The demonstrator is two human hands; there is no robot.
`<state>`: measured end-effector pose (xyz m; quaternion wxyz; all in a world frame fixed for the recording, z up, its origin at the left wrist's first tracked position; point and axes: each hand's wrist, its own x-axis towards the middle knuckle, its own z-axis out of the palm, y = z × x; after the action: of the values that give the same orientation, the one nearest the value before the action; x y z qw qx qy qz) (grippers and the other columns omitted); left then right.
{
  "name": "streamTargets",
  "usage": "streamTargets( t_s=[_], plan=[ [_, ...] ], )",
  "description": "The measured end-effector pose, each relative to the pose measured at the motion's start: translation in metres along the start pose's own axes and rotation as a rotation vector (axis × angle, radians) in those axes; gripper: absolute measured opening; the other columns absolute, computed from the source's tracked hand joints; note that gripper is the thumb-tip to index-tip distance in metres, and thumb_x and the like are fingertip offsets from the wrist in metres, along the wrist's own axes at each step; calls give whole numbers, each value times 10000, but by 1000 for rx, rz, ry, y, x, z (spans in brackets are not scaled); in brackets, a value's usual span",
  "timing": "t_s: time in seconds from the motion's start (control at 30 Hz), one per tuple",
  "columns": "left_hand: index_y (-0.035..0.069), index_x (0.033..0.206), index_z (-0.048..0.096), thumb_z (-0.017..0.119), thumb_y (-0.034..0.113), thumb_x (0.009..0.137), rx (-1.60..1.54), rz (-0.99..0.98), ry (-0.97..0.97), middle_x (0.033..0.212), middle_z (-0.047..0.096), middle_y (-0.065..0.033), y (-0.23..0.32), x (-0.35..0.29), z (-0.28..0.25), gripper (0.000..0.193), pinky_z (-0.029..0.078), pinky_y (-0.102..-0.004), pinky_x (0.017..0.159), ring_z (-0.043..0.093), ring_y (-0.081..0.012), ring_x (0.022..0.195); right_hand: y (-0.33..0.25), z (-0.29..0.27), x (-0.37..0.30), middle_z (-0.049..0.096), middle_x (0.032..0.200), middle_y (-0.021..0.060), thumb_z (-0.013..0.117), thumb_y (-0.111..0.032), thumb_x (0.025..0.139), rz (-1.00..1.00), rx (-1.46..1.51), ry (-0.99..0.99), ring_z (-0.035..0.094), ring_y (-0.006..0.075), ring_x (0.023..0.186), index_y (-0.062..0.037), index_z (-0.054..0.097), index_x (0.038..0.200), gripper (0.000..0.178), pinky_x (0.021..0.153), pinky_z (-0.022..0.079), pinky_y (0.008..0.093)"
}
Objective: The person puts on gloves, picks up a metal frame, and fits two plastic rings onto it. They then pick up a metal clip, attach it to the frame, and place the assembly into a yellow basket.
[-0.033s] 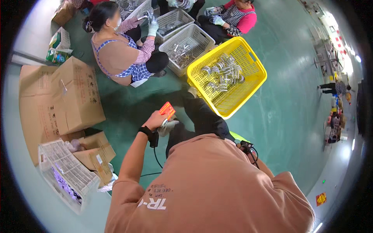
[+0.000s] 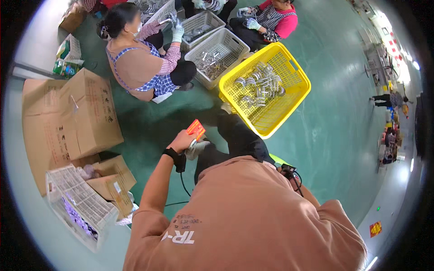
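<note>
My left hand is closed on a small flat red-and-yellow card or packet, held above the floor near my shoe. A black band with a cable sits on that wrist. On my right, the forearm reaches forward beside my body, with a black device and cables at the wrist. The fingers of my right hand are hidden. Close by shows a bright yellow-green edge; whether I touch it cannot be told. Ahead stands a yellow plastic basket with shiny curved metal parts inside.
Grey crates of metal parts stand beyond the basket. A co-worker in a checked apron sits left of them; another in pink sits behind. Cardboard boxes and a white crate line the left. Green floor extends right.
</note>
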<state>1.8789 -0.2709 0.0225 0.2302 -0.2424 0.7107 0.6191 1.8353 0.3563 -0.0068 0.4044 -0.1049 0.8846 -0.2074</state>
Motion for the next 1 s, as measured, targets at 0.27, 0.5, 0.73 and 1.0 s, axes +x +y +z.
streamTargets(
  t_s=[0.27, 0.5, 0.73, 1.0],
  plan=[
    [-13, 923, 758, 678, 376, 900, 127, 17, 3, 814, 734, -145, -18, -27, -28, 398, 538, -399, 735, 702, -228, 782, 31, 77, 27, 583, 841, 18, 641, -328, 932, -69, -14, 65, 575, 224, 814, -150, 634, 928, 179, 725, 474, 404],
    [22, 920, 776, 654, 381, 939, 217, 139, -111, 864, 759, -128, -80, 5, -40, 380, 537, -402, 725, 711, -209, 781, 79, 163, -11, 615, 901, 47, 633, -367, 936, -73, -50, 76, 598, 254, 871, -149, 649, 985, 224, 767, 487, 425],
    [12, 1029, 776, 661, 364, 995, 161, 59, -193, 897, 782, -118, -33, -4, -69, 372, 540, -384, 718, 748, -206, 808, -15, 242, -24, 647, 962, 76, 626, -406, 939, 291, 113, 118, 622, 285, 927, -148, 664, 1042, 281, 809, 499, 445],
    [-12, 995, 783, 653, 329, 975, 260, -81, -199, 894, 781, -120, -60, -31, -102, 366, 535, -375, 775, 746, -216, 844, -56, 300, 8, 684, 1031, 109, 617, -450, 943, 397, 124, 64, 649, 319, 991, -147, 681, 1108, 351, 857, 514, 468]
  ],
)
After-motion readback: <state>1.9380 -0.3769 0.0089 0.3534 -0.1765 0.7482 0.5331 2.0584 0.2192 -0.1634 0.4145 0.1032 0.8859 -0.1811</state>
